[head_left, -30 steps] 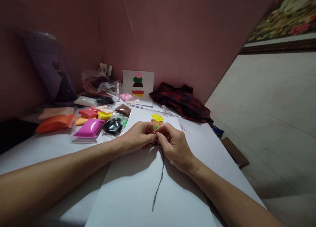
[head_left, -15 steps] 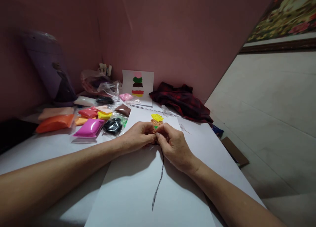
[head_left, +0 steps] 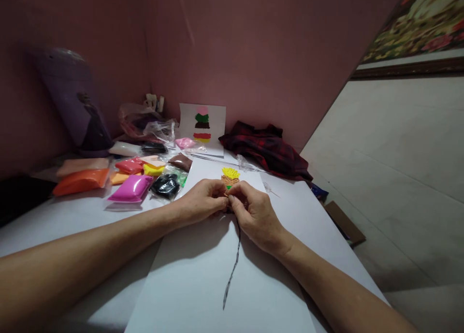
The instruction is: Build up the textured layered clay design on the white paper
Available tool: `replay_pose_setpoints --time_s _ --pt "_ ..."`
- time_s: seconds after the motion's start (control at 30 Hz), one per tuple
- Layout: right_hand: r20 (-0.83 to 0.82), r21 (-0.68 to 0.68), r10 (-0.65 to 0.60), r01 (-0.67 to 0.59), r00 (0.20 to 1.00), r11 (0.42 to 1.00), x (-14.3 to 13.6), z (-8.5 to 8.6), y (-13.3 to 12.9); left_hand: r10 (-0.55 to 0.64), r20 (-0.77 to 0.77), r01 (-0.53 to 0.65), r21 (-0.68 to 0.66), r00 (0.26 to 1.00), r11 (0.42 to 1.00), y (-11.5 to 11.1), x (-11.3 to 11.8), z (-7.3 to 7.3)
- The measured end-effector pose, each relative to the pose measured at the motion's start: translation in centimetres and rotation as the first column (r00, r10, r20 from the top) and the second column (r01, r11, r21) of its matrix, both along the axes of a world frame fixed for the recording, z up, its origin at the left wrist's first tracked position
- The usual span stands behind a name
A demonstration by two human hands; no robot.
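Note:
Over a white sheet of paper (head_left: pixel 188 275), my left hand (head_left: pixel 208 197) and my right hand (head_left: pixel 255 212) meet fingertip to fingertip. Both are closed in a pinch around a tiny orange-brown bit, which looks like modelling clay and is mostly hidden by the fingers. Just beyond them on the paper is a textured picture with a yellow top (head_left: pixel 230 173), a light brown band (head_left: pixel 229 180) and some green below. My hands cover its lower part. A dark, twisted-looking line (head_left: pixel 234 270) runs down the sheet from under my right hand.
Several clay packets lie at the left, including magenta (head_left: pixel 131 188), orange (head_left: pixel 81 181) and black (head_left: pixel 166 185). At the back, a card with coloured bands (head_left: pixel 217 120) leans near a dark red plaid cloth (head_left: pixel 264 147). A purple container (head_left: pixel 68 91) stands back left.

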State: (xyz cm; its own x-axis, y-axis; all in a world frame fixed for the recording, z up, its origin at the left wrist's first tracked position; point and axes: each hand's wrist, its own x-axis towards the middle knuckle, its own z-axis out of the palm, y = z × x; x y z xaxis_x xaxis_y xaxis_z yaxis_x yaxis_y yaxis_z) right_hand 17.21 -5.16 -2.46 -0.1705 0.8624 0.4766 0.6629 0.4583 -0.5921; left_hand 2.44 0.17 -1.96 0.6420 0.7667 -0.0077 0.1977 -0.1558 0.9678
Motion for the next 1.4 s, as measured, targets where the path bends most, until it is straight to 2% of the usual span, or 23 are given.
replay_pose_setpoints --time_s 0.43,0.8,1.27,1.4 --pt "-0.054 -0.027 -0.016 0.015 0.998 1.0 -0.03 -0.35 0.02 0.015 -0.004 -0.015 -0.009 1.0 1.0 0.14 0.0 -0.08" --pt "-0.226 -0.08 -0.062 0.045 0.972 0.996 -0.16 -0.25 0.17 0.045 0.033 -0.042 -0.078 0.998 0.996 0.2 0.0 0.05" --pt "-0.382 -0.165 -0.031 -0.035 0.924 0.986 -0.1 -0.52 0.44 0.038 0.032 -0.034 -0.106 0.999 0.994 0.21 -0.1 0.12" --pt "-0.391 -0.153 -0.043 -0.019 0.919 0.988 -0.04 -0.57 0.51 0.045 0.05 -0.039 -0.128 0.998 0.991 0.02 -0.08 0.42"
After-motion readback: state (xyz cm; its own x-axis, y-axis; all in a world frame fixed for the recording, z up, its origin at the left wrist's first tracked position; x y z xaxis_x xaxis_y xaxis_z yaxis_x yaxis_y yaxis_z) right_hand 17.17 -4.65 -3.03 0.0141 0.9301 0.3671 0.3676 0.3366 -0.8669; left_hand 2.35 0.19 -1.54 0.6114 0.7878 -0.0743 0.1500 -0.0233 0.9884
